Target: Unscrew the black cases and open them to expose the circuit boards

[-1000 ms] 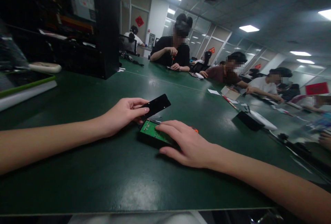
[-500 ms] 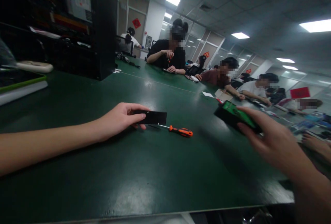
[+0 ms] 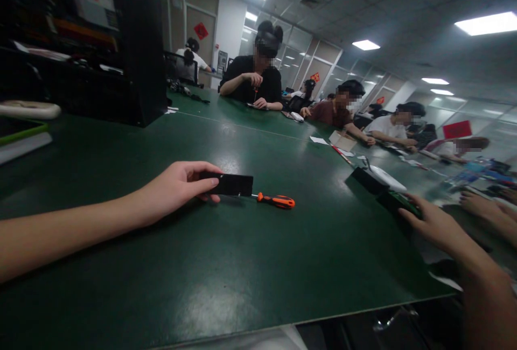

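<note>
My left hand is closed around one end of a black rectangular block with small holes along its edges, low over the green table. Just right of that block lies a screwdriver with an orange and black handle; the block covers part of its shaft. Over at the table's right side, my right hand grips a hard drive with a green circuit board on top. Directly beyond the drive is a black box-shaped thing, close to or touching it; I cannot tell which.
A large black case stands at the left, near a white and green-edged box. Past my right hand are a white object, papers and a co-worker's hand. Several people sit around the table.
My right hand has moved right and lower with the hard drive, towards the black box-shaped thing. The left hand still holds its block. The whole view has shifted slightly.
</note>
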`<state>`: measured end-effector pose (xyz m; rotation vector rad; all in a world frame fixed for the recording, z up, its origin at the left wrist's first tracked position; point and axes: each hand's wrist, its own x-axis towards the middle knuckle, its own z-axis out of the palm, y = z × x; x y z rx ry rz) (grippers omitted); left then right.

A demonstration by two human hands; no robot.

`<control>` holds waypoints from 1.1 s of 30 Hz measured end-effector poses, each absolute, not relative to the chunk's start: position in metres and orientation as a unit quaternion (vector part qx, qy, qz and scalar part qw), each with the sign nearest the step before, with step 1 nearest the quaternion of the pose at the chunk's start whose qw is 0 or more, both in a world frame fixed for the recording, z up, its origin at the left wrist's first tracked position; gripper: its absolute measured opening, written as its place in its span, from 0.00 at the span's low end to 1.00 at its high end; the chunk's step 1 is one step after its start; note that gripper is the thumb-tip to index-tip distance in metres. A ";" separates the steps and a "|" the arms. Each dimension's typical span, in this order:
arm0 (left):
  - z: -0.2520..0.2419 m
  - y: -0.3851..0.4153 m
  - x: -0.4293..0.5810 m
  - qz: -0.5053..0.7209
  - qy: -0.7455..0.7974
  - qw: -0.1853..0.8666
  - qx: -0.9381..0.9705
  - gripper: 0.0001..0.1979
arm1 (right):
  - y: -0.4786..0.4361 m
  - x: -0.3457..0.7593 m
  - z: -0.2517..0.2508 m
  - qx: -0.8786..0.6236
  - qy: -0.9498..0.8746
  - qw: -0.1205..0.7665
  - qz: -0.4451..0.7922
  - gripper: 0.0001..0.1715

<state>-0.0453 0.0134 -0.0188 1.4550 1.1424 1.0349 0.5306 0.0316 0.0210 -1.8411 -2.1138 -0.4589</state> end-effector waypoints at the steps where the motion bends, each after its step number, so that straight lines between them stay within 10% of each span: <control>1: -0.019 0.013 -0.045 0.426 0.466 0.494 0.598 0.15 | 0.033 0.519 0.026 -0.664 -0.712 0.145 -0.177 0.29; 8: -0.019 0.002 -0.048 0.391 0.403 0.378 0.736 0.11 | 0.029 0.353 0.057 -0.530 -0.819 0.216 0.047 0.32; 18: -0.018 -0.009 -0.051 0.410 0.315 0.181 0.837 0.10 | 0.000 0.190 0.041 -0.210 -0.950 0.101 0.207 0.27; 33: -0.017 -0.009 -0.046 0.352 0.362 0.241 0.829 0.13 | 0.023 0.479 0.068 -0.691 -0.689 0.047 -0.213 0.32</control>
